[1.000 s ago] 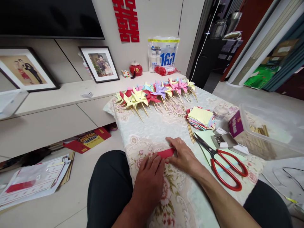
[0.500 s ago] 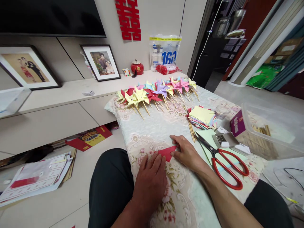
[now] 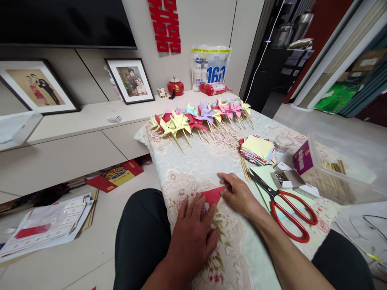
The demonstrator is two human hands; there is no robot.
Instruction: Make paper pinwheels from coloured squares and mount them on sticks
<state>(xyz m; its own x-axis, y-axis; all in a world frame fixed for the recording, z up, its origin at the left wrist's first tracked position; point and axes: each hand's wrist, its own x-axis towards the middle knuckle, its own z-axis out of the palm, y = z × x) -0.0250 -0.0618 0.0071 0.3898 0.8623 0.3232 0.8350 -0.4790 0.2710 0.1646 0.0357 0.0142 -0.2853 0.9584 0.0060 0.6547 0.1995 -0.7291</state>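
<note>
A small piece of red paper (image 3: 213, 195), folded into a pointed shape, lies on the flowered tablecloth (image 3: 187, 169) before me. My left hand (image 3: 193, 233) is spread palm down, its fingertips resting on the paper's left part and near edge. At the paper's right corner, my right hand (image 3: 238, 195) has its thumb against the edge and its index finger stretched beyond the far side; its other fingers are curled and partly hidden. Right of that hand lie scissors (image 3: 273, 193) with red handles, blades apart, on pale green paper (image 3: 260, 181).
Paper pinwheels (image 3: 205, 114) on sticks lie across the table's far end. A stack of coloured paper (image 3: 258, 147), loose sticks (image 3: 244, 167), a small box of metal pins (image 3: 282, 177) and a clear plastic bin (image 3: 347, 173) stand to the right. Framed photos (image 3: 131, 80) line the cabinet.
My left thumb has moved out from the hand, and the fingers have eased slightly apart on the paper. My right hand has barely shifted. The red paper stays in place.
</note>
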